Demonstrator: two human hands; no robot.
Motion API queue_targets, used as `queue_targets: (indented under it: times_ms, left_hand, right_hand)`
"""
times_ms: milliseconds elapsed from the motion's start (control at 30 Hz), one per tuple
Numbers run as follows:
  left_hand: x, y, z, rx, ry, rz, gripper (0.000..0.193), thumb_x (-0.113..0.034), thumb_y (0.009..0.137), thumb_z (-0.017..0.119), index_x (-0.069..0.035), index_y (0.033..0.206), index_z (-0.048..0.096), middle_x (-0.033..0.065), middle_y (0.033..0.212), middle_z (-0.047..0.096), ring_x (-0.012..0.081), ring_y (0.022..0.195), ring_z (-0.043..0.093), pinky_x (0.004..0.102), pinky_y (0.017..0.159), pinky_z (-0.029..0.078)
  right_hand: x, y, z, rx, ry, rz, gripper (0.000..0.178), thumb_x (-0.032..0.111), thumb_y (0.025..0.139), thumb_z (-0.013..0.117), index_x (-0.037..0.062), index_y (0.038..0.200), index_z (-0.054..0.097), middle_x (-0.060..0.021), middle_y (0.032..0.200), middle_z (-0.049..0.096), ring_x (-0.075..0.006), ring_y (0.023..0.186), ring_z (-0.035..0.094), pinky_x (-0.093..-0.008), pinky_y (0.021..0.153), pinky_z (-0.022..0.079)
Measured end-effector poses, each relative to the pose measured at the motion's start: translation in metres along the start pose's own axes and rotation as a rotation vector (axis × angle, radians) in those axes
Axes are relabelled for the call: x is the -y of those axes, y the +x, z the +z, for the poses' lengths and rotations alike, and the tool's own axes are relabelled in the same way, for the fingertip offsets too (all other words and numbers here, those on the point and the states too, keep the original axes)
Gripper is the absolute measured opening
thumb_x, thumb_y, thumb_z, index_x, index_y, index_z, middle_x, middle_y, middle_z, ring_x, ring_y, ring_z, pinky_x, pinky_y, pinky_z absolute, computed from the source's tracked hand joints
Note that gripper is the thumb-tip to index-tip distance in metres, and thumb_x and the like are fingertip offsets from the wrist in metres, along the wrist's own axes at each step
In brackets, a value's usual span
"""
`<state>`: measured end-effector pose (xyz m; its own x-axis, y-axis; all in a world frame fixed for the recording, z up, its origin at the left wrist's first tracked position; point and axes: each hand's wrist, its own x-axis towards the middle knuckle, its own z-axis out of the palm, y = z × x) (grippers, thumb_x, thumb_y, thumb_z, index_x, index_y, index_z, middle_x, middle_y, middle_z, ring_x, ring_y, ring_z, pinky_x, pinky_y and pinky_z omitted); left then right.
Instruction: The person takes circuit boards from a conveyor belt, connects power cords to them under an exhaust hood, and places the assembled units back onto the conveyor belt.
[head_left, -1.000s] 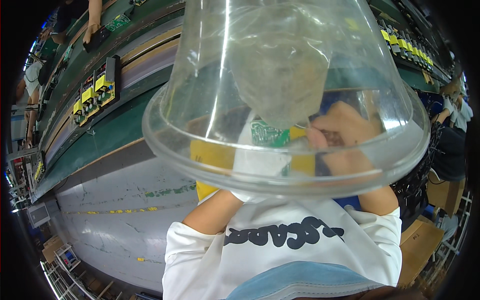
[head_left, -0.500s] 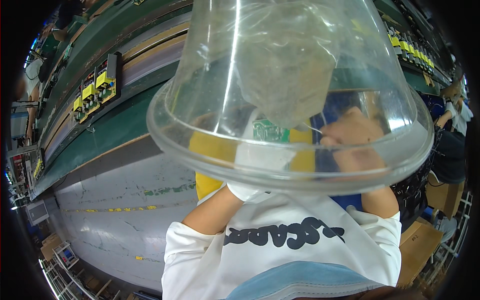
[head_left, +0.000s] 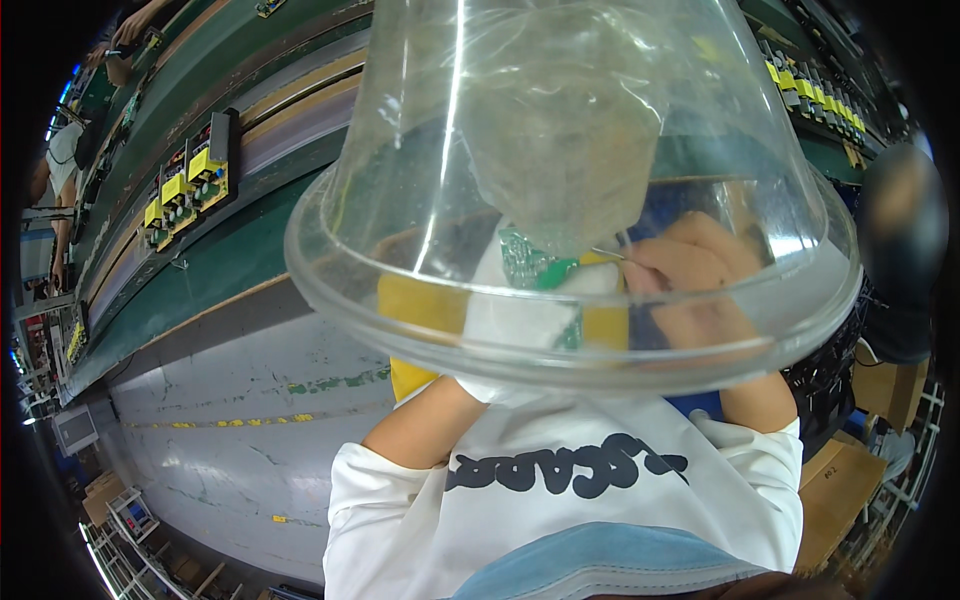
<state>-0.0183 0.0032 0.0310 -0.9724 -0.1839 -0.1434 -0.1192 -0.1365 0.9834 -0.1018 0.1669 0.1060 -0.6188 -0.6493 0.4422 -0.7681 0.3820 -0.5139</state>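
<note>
A big clear plastic hood [head_left: 420, 190] hangs between the camera and my hands, so both show through its wall. My left hand [head_left: 505, 315], in a white glove, is closed on a green circuit board [head_left: 525, 262]. Closed around a thin metal tool [head_left: 604, 254] is my bare right hand [head_left: 695, 265]. The tool's tip points left toward the board, though glare and the hood's rim hide whether it touches. What kind of tool it is cannot be made out. Another bit of green [head_left: 572, 332] shows beside the glove's lower edge.
Beyond the hood runs a green workbench [head_left: 235, 255] with a rail. Boards with yellow blocks [head_left: 180, 188] stand on it at left, and another row of boards [head_left: 815, 95] at far right. Cardboard boxes [head_left: 840, 500] are at lower right. Other people work at both sides.
The circuit board has tilted in my left hand. The metal tool now shows plainly between my right fingers and the board. The hood appears slightly farther left in view.
</note>
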Motion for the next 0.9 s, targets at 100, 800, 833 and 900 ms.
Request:
queue_targets:
  times_ms: [100, 800, 833, 900]
  left_hand:
    - [-0.0003, 0.0007, 0.0003, -0.002, 0.000, 0.004, 0.024, -0.009, 0.081, 0.071, -0.003, 0.103, 0.063, 0.0021, 0.087, 0.064, 0.0106, 0.075, 0.057, 0.0275, 0.064, 0.047]
    - [0.0016, 0.0000, 0.0007, -0.007, 0.001, 0.015, 0.025, -0.007, 0.080, 0.072, -0.003, 0.102, 0.061, 0.0016, 0.083, 0.063, 0.0099, 0.072, 0.057, 0.0267, 0.059, 0.047]
    - [0.0017, 0.0004, -0.0002, -0.009, -0.001, 0.014, 0.025, -0.007, 0.080, 0.072, -0.003, 0.102, 0.061, 0.0016, 0.083, 0.063, 0.0099, 0.071, 0.057, 0.0266, 0.059, 0.047]
    - [0.0023, 0.0010, 0.0000, -0.005, -0.003, 0.012, 0.025, -0.006, 0.080, 0.072, -0.003, 0.102, 0.061, 0.0015, 0.082, 0.063, 0.0098, 0.071, 0.057, 0.0265, 0.059, 0.047]
  right_hand:
    - [0.0007, 0.0010, 0.0005, -0.008, -0.017, 0.009, 0.025, -0.005, 0.066, 0.074, 0.0017, 0.089, 0.070, -0.0114, 0.088, 0.066, -0.0263, 0.074, 0.061, -0.0305, 0.065, 0.048]
    - [0.0022, 0.0036, 0.0018, -0.001, -0.009, 0.023, 0.023, -0.005, 0.065, 0.072, 0.0019, 0.087, 0.071, -0.0118, 0.086, 0.067, -0.0245, 0.070, 0.061, -0.0291, 0.060, 0.048]
    - [0.0020, 0.0037, 0.0023, 0.000, -0.005, 0.028, 0.023, -0.005, 0.065, 0.072, 0.0017, 0.087, 0.071, -0.0118, 0.086, 0.067, -0.0249, 0.070, 0.061, -0.0290, 0.061, 0.048]
    - [0.0024, 0.0044, 0.0028, 0.002, -0.003, 0.034, 0.023, -0.005, 0.065, 0.072, 0.0015, 0.087, 0.071, -0.0117, 0.086, 0.067, -0.0254, 0.070, 0.061, -0.0288, 0.062, 0.048]
